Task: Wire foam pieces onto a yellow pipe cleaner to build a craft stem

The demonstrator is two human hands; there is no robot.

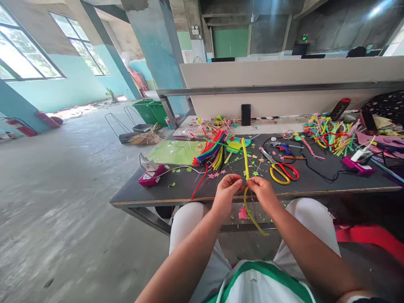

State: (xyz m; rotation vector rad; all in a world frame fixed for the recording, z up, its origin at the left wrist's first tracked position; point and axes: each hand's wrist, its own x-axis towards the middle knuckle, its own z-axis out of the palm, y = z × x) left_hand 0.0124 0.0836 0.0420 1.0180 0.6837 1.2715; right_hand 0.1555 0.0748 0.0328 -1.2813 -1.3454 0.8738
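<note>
A fuzzy yellow pipe cleaner (245, 158) stands up above my fingertips, its upper length thick and bent over at the tip. From below my fingers its thinner tail (252, 216) curves down past the table edge. My right hand (263, 192) pinches it at the middle. Right beside it, my left hand (227, 191) is closed in a pinch; whatever lies between those fingertips is too small to make out. Thin dark wires hang under the hands. Scissors (284, 171) with one yellow and one red handle lie to the right of my hands.
Bundled pipe cleaners (214, 149) lie ahead, near a green sheet (176, 151) and a purple glue-gun-like device (152, 174). A blue glue gun (285, 148), a multicoloured pile (334, 132) and a purple power block (358, 165) are rightward. A phone (245, 115) leans against the partition.
</note>
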